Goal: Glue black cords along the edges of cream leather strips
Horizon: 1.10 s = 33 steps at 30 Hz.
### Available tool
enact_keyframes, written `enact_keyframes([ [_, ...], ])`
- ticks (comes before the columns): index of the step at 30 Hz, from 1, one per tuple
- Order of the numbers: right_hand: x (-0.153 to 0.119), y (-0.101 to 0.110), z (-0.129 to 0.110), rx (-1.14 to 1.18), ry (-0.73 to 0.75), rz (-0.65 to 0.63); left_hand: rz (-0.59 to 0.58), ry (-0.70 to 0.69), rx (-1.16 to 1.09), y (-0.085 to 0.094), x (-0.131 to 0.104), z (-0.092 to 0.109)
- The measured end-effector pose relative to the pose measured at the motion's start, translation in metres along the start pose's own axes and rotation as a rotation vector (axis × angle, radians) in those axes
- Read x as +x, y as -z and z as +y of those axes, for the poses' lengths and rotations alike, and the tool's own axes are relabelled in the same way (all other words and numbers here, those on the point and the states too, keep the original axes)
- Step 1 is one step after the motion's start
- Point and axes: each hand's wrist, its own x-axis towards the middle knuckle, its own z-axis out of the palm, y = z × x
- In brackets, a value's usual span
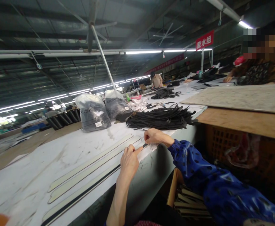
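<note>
Three long pale strips with dark edges lie side by side on the white-covered table: a far strip [90, 163], a middle strip [92, 171] and a near one. A narrow black strap [85, 194] runs lengthwise along the near pale strip [54, 208]. My left hand [129, 159] bends over that near strip, fingers curled and thumb pressed on the black strap. Just beyond it, my right hand [156, 137] pinches the strap close to its far end; its fingertips are partly hidden. A blue patterned sleeve [198, 172] covers my right forearm.
A heap of black straps [161, 117] lies beyond my hands, near two filled plastic bags [92, 113]. Below the table edge [109, 191], a cardboard box [175, 185] holds pale strips. A co-worker [264, 67] is at the right, behind a board [241, 97].
</note>
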Motion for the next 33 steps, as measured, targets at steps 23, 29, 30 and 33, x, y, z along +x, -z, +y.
enact_keyframes([
  [23, 0.018, -0.014, 0.027, 0.255, 0.181, 0.138, 0.012, 0.021, -0.062, 0.000, -0.003, 0.005],
  [29, 0.022, -0.026, 0.023, 0.407, 0.361, 0.048, 0.041, 0.011, -0.108, -0.001, -0.005, 0.004],
  [30, 0.023, -0.026, 0.027, 0.423, 0.347, 0.032, 0.046, 0.010, -0.115, -0.002, -0.005, 0.003],
  [33, 0.025, -0.026, 0.040, 0.453, 0.335, -0.043, 0.052, 0.011, -0.133, -0.003, -0.005, 0.003],
])
